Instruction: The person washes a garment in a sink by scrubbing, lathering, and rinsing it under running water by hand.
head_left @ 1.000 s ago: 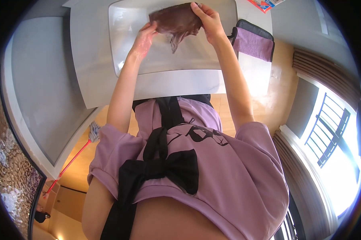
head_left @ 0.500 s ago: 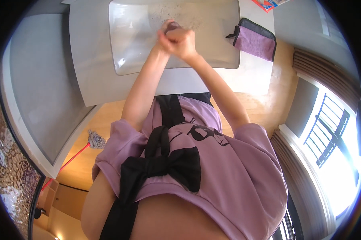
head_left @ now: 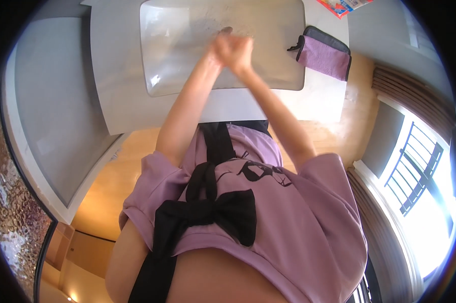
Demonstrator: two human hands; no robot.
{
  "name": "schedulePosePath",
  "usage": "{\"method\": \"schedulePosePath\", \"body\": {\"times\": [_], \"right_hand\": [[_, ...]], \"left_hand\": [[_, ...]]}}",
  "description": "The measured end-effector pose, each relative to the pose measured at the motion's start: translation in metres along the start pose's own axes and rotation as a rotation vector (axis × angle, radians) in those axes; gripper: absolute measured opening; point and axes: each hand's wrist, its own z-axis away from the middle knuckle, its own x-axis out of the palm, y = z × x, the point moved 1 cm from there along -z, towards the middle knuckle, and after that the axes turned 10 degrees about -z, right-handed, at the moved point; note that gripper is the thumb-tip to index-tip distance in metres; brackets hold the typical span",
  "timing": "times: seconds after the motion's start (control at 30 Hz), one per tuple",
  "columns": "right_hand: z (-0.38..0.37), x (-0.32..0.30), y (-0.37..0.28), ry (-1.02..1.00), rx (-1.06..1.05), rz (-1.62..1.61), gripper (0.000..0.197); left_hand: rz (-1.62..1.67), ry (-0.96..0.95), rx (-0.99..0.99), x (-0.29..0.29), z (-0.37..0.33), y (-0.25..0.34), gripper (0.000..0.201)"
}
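My left hand and my right hand are closed together over a white sink. Between them they hold a small, dark brown, roundish thing, and only its tip shows past the fingers on the far side. Motion smears the fingers, and its kind cannot be made out. Dark specks dot the sink's bottom around the far side of the hands.
A folded purple cloth with dark grey edging lies on the pale counter, right of the sink. Past it, a red and white packet sits at the far right. A window with bars stands at right.
Both hands have shifted slightly right together, turning so that less of the dark thing shows. The mop with a red handle, seen earlier at the left, is no longer visible.
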Motion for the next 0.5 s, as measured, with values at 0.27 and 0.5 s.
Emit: {"method": "schedulePosePath", "body": {"times": [0.27, 0.5], "right_hand": [[-0.045, -0.028, 0.046, -0.104, 0.316, 0.157, 0.037], [-0.034, -0.06, 0.034, -0.81, 0.503, 0.005, 0.072]], "left_hand": [[-0.159, -0.012, -0.268, 0.03, 0.049, 0.009, 0.027], [-0.506, 0.005, -0.198, 0.005, 0.064, 0.043, 0.068]]}}
